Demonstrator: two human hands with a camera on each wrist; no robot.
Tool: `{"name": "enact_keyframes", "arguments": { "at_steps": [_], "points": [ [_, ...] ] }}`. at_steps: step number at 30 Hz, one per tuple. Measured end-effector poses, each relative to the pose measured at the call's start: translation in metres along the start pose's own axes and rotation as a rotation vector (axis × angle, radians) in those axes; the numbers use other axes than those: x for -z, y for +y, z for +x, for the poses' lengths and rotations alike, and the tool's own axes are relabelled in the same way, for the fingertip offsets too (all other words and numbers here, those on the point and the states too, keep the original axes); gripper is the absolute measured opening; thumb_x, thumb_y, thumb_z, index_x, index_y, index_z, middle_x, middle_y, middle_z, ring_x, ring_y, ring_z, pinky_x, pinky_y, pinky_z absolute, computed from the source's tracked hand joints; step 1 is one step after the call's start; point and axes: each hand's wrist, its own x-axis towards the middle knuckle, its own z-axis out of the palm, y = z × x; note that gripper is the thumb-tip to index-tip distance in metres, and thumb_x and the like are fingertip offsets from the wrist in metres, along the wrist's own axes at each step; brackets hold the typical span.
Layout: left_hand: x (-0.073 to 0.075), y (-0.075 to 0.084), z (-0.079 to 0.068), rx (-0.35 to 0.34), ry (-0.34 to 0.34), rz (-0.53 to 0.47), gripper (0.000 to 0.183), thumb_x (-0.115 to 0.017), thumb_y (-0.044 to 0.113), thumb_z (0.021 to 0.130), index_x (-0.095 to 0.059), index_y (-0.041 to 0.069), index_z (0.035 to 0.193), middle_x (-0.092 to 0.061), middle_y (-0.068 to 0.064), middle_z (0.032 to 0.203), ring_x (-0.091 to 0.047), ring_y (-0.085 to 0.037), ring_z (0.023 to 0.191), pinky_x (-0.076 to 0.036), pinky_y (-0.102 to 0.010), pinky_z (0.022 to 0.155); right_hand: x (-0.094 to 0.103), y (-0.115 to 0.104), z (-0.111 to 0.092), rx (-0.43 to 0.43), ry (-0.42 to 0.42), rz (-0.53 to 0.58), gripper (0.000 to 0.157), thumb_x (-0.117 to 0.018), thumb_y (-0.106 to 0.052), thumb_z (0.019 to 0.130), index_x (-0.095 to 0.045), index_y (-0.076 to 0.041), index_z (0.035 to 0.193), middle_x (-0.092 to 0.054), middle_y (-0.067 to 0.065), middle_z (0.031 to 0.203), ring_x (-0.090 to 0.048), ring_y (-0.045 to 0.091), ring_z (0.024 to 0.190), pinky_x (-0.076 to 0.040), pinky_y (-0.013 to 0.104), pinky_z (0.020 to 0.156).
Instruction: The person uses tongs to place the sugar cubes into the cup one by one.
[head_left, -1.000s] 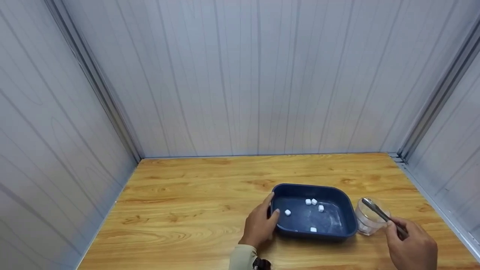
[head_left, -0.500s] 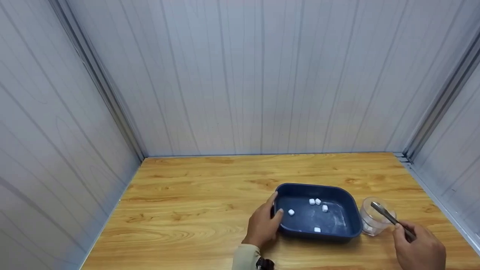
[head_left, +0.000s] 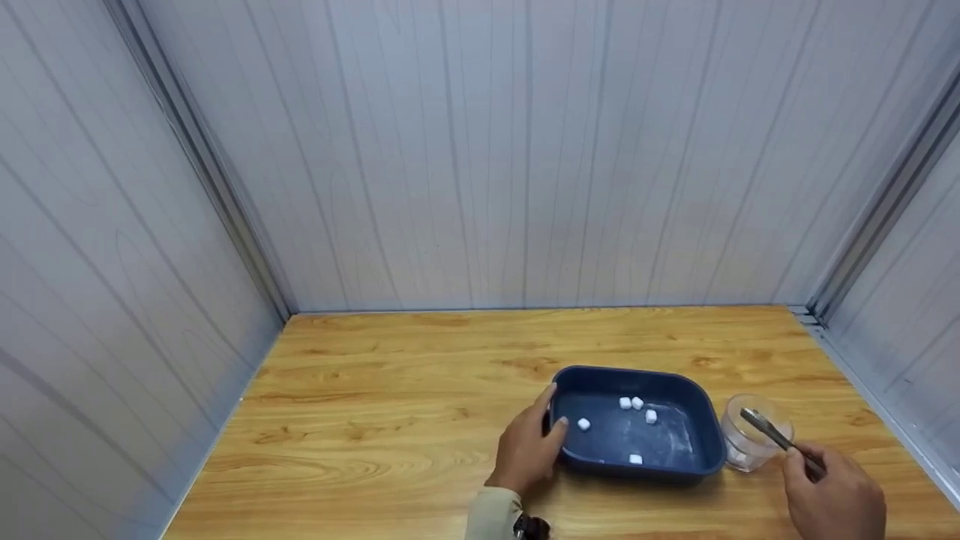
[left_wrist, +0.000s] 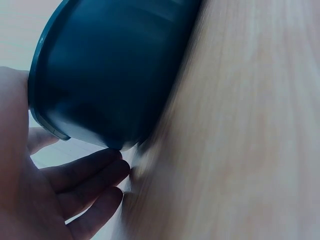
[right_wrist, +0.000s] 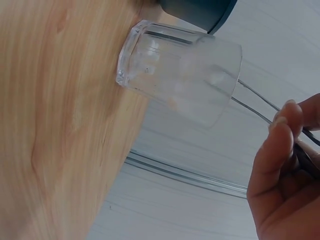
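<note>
On the left, my left hand (head_left: 529, 444) holds the end of a dark blue rectangular dish (head_left: 716, 465), thumb over the rim and the other fingers along the outer wall. Seen from the left wrist, its fingertips (left_wrist: 117, 167) lie close to the dish's lower edge. Several small white cubes (head_left: 651, 416) lie scattered on the dish floor. My right hand (head_left: 836, 487) pinches metal tongs (head_left: 780, 437) between thumb and fingers, tips slanting over the mouth of a clear glass (head_left: 739, 450). The right wrist view shows both tong arms at the glass (right_wrist: 175, 75) mouth. Whitish pieces show low in the glass.
Everything stands on a wood-grain table (head_left: 360, 405). Pale panelled walls (head_left: 480, 165) close it in at the back and sides. The glass stands right beside the dish's right end.
The tongs have shifted slightly right and down, from the glass's far rim to over its mouth. The left hand keeps its place on the dish; the whole view has shifted slightly.
</note>
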Motion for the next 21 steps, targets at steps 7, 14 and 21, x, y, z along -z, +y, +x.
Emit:
{"name": "enact_keyframes", "arguments": {
  "at_steps": [7, 14, 21],
  "points": [
    [0.0004, 0.0001, 0.0004, -0.003, -0.003, -0.009, 0.054, -0.053, 0.041, 0.091, -0.033, 0.043, 0.141, -0.053, 0.006, 0.127, -0.050, -0.013, 0.114, -0.041, -0.040, 0.092, -0.0010, 0.0025, -0.0016, 0.019, -0.006, 0.020, 0.017, -0.065, -0.011, 0.079, -0.069, 0.001, 0.090, -0.065, 0.016, 0.081, -0.061, 0.034, 0.074, -0.039, 0.032, 0.059],
    [0.0000, -0.0014, 0.0000, -0.031, 0.000, 0.015, 0.054, -0.054, 0.040, 0.091, -0.034, 0.040, 0.142, -0.055, 0.005, 0.126, -0.051, -0.015, 0.114, -0.041, -0.041, 0.091, -0.0027, 0.0040, -0.0016, -0.010, -0.046, -0.001, 0.018, -0.062, -0.014, 0.081, -0.069, -0.001, 0.090, -0.065, 0.012, 0.079, -0.060, 0.027, 0.069, -0.038, 0.031, 0.058],
    [0.0002, -0.0010, 0.0001, -0.034, 0.012, 0.005, 0.054, -0.054, 0.040, 0.091, -0.035, 0.040, 0.141, -0.056, 0.005, 0.125, -0.052, -0.016, 0.113, -0.041, -0.042, 0.091, -0.0031, 0.0031, -0.0025, -0.021, -0.062, -0.007, 0.019, -0.063, -0.014, 0.081, -0.069, 0.000, 0.092, -0.065, 0.012, 0.078, -0.061, 0.028, 0.069, -0.039, 0.031, 0.057]
  ]
}}
